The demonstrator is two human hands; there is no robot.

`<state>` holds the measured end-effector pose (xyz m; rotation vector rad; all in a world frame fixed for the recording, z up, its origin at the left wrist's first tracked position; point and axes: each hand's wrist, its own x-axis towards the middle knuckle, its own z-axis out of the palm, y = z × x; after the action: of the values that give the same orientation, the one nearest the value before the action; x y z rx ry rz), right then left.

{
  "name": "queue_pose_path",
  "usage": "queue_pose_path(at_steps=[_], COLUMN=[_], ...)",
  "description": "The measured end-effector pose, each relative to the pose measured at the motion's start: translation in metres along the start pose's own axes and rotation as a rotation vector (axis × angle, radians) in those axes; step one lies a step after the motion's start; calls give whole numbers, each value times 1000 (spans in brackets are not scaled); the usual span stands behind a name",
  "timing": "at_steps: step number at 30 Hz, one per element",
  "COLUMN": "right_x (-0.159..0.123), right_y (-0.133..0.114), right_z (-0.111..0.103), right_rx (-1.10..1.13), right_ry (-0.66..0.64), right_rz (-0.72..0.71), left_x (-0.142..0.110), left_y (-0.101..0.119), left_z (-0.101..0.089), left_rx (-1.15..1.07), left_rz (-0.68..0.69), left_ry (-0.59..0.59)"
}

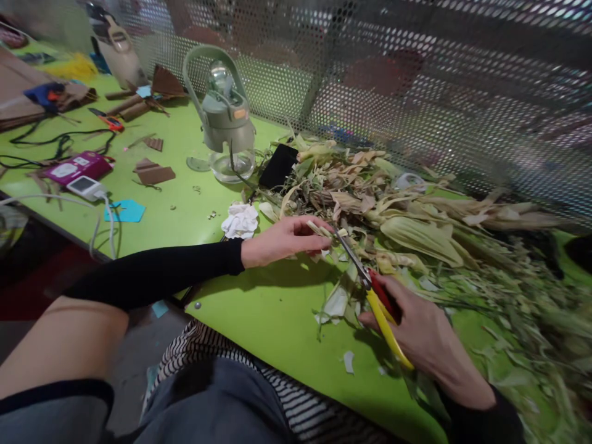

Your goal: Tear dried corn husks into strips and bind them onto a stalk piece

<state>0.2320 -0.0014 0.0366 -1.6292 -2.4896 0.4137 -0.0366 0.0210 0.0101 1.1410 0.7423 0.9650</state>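
My right hand (pixel 423 336) grips the red and yellow handles of a pair of scissors (pixel 365 280), blades pointing up and left. The blade tips meet a strip of dried corn husk (pixel 324 231) that my left hand (pixel 284 239) pinches at its fingertips. Both hands work at the near edge of a big pile of corn husks (pixel 407 209) spread over the green table (pixel 272 314). Cut husk scraps (pixel 335 305) lie between the hands.
A crumpled white tissue (pixel 240 221) lies by my left wrist. Behind stand a grey-green water bottle (pixel 224 117), a black phone (pixel 278 166), brown card pieces (pixel 152 172), a pink box (pixel 76 166), cables and a perforated metal screen (pixel 416 74).
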Motion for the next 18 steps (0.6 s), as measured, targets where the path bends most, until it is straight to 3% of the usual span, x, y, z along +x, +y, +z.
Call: queue_pose_path(at_steps=[12, 18], right_x=[-7, -12], right_y=[8, 7], right_z=[0, 3], right_rx=[171, 352], right_ry=[-31, 98], right_rz=[53, 122], left_x=[-2, 1], left_y=[1, 1], left_z=[0, 2], left_rx=[46, -152], left_rz=[6, -10], left_ry=[-39, 41])
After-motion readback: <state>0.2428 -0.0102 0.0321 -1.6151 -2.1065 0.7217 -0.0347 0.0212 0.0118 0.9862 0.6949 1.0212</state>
